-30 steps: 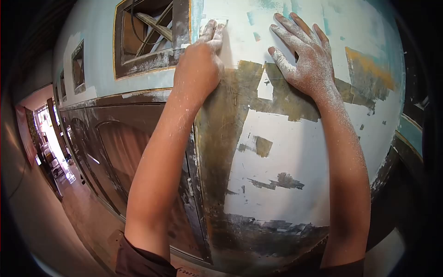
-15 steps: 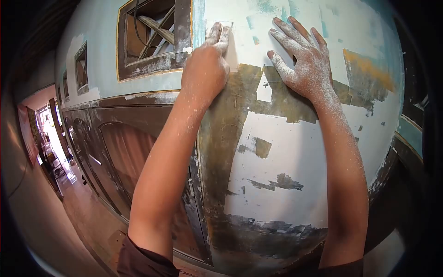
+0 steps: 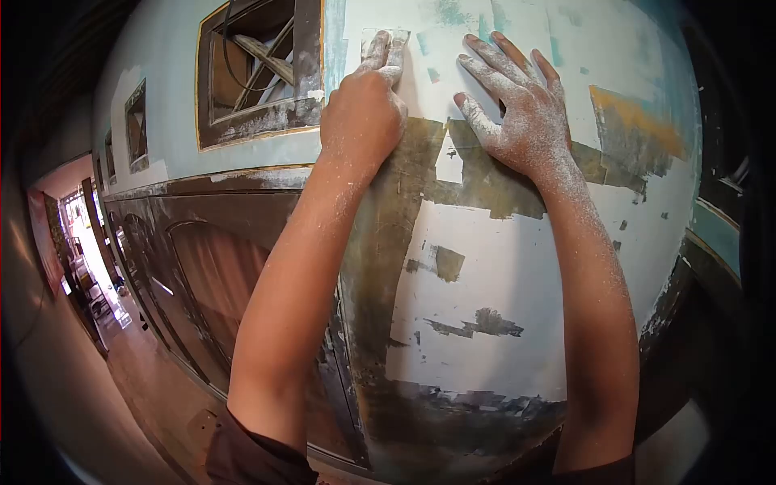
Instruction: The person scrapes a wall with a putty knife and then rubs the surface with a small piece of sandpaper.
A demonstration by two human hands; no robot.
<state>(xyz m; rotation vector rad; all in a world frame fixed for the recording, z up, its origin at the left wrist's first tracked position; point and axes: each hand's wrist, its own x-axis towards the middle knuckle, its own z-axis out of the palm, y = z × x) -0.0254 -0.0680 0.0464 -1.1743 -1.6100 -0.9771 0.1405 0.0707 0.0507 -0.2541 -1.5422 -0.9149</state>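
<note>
The fingers [image 3: 380, 50] of the left hand [image 3: 362, 109] lie pressed together, flat on a small pale sanding sheet [image 3: 398, 35] that they pin to the wall [image 3: 501, 267] at about twelve o'clock. The thumb is hidden behind the knuckles, so I cannot tell whether it hooks the sheet's edge. Only the top rim and one corner of the sheet show above the fingertips. That grip looks meant to spread the push evenly across the paper.

Just beside it, toward one o'clock, the right hand [image 3: 517, 109] holds nothing. Its fingers [image 3: 495, 58] are spread wide and the palm rests on the plaster, likely as a brace for the raised arms. Both hands and forearms are dusted white, the right far more heavily. Dark sleeves [image 3: 259, 461] show at six to seven o'clock, close beneath me.

The wall itself is patchy: white filler over dull olive and flecks of teal, with an ochre patch [image 3: 638, 121] out at two o'clock.

Further off, at eleven o'clock, a dark-framed opening [image 3: 259, 73] with crossed slats sits high up. Below it brown panelled doors [image 3: 210, 267] run away toward nine o'clock, where a bright corridor [image 3: 89, 242] ends the view.
</note>
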